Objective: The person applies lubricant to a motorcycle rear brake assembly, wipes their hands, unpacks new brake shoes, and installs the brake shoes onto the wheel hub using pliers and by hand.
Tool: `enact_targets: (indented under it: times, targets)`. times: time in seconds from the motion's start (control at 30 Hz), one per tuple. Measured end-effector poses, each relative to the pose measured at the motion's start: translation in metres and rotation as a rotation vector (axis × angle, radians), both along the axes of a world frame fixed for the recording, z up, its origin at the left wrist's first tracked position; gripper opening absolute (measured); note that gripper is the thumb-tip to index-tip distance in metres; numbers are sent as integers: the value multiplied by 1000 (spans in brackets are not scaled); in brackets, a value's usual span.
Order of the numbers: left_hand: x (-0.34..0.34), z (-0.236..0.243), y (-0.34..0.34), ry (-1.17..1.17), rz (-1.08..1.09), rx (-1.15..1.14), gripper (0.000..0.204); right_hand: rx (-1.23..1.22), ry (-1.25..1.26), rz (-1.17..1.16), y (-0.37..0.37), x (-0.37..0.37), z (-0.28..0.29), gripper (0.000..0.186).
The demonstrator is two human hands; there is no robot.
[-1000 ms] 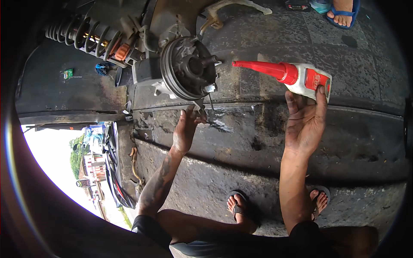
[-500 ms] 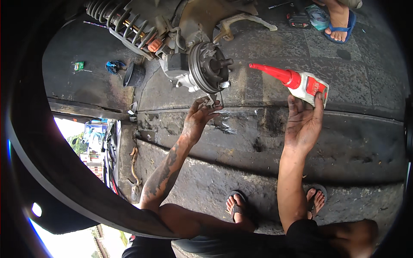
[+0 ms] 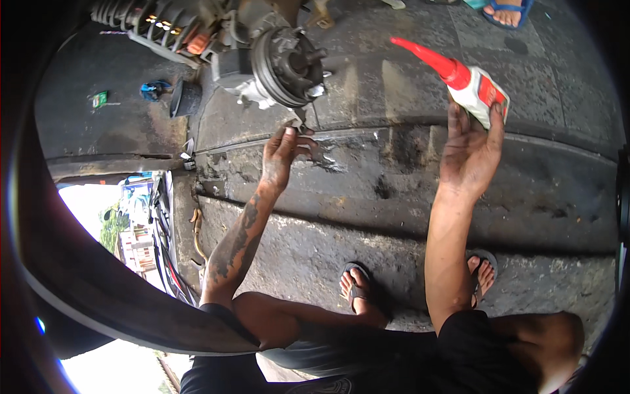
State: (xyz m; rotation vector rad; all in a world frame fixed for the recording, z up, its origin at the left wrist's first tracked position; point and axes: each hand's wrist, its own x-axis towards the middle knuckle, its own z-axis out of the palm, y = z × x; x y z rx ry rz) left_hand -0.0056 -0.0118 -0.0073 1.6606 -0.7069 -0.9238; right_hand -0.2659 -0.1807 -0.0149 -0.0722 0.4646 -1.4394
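A round metal hub assembly (image 3: 289, 65) hangs at the upper middle on a swingarm, beside a coil-spring shock (image 3: 151, 33) with an orange part. My left hand (image 3: 279, 157) is closed at the small metal lever (image 3: 300, 118) under the hub, thumb and finger pinching it, the other fingers partly bent. My right hand (image 3: 471, 157) holds up a white squeeze bottle (image 3: 478, 102) with a long red nozzle and red label, gripped by fingertips and thumb, the nozzle pointing up-left toward the space right of the hub.
A black bucket (image 3: 184, 98) and a blue bundled item (image 3: 155, 90) sit at upper left. Someone's foot in a blue sandal (image 3: 508, 13) is at top right. A worn concrete step edge (image 3: 328, 223) crosses below my hands. A bright doorway (image 3: 85, 210) is at left.
The view has shifted, so the hub appears higher and left compared with half a second ago. My right hand has raised the bottle, nozzle tilted further up. My left hand stays at the lever.
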Motion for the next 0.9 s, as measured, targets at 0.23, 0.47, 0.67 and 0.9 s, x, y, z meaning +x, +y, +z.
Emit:
enact_targets:
  times: [0.23,0.47,0.67,0.9]
  targets:
    - [81,-39,10,-217,31,117,37,-9,16,-10,6,10,6,25]
    - [215,-150,-15,-201,-102,-34,19,-4,41,6,37,11,-5,33]
    - [321,-159,-78,-1953,-159,365,36,87,-73,-90,61,3,25,35]
    - [253,-232,-103,-1488,-188,291,34,230,14,-280,80,11,6,38]
